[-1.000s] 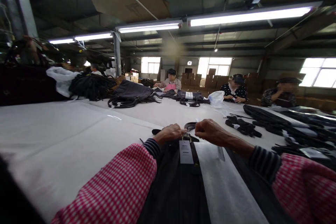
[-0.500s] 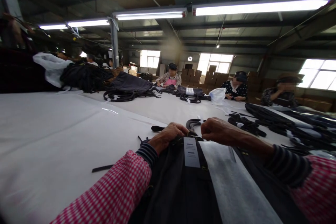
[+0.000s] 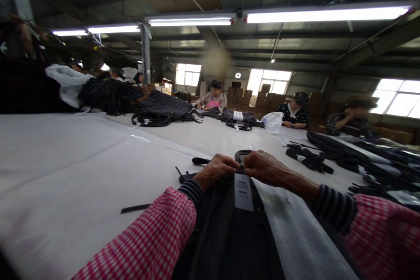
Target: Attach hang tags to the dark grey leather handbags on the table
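Right hand [image 3: 264, 167], curled, has closed in on left hand [image 3: 215, 170], fingers bunched; can't tell if either grips anything. Both now apparently work one spot: far end of black bag [image 3: 226, 236], above white tag [image 3: 243, 193], near centre.

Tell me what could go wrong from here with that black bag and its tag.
The white tag lies just below the left hand and right hand; a hard tug there might bend or tear it.
The pale sheet lies on the black bag near the right forearm, so a sweep of that arm could shift or crease it.
A black strap juts out beside the left sleeve and might snag on it.
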A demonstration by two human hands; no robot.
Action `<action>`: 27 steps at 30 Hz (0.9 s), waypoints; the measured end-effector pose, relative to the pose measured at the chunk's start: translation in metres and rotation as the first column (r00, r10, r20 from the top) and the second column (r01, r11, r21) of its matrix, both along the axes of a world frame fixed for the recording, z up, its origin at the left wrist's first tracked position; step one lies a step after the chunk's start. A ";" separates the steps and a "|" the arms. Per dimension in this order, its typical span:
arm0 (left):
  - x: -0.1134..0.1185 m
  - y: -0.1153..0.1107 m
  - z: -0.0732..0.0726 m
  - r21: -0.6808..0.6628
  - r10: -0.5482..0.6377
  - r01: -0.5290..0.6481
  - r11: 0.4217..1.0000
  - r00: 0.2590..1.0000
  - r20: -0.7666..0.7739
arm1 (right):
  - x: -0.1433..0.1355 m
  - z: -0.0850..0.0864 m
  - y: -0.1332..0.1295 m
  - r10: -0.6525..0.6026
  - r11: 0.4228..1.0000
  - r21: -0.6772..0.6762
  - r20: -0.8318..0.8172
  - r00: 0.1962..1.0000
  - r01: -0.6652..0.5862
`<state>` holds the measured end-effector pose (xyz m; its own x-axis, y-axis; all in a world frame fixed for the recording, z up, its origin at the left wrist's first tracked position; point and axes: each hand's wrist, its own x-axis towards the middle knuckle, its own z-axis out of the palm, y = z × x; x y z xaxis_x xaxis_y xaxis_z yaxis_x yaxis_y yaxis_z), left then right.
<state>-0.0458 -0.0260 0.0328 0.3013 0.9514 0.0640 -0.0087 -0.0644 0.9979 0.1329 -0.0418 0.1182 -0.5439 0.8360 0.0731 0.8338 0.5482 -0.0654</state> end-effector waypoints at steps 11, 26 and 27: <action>-0.002 0.002 0.003 0.140 0.126 -0.097 0.985 0.969 -0.214 | 0.003 0.001 0.005 -0.034 0.999 -0.025 -0.010 0.999 0.033; -0.002 0.005 -0.002 -0.004 0.125 -0.125 0.992 0.989 0.083 | -0.004 -0.017 0.003 -0.019 0.999 0.032 -0.044 0.999 0.020; -0.002 0.005 -0.002 0.001 0.128 -0.129 0.992 0.987 0.094 | -0.004 -0.017 0.002 -0.018 0.999 0.033 -0.050 0.999 0.020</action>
